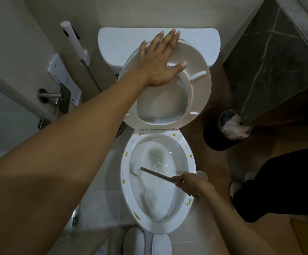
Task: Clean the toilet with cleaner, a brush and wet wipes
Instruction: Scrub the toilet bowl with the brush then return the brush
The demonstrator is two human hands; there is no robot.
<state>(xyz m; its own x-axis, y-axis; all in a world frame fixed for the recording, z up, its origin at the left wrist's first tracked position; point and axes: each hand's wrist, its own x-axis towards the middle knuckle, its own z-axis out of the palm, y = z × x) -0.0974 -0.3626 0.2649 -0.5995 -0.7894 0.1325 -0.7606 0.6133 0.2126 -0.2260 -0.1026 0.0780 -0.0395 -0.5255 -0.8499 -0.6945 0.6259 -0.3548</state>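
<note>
left hand spread flat, pressing on raised toilet seat; right hand gripping brush, white head down against left wall of bowl.

Toilets: one
Toilet brushes: one
Hands: two
Waste bins: one
White slippers: two

Head view, steeply down, close over toilet.
</note>
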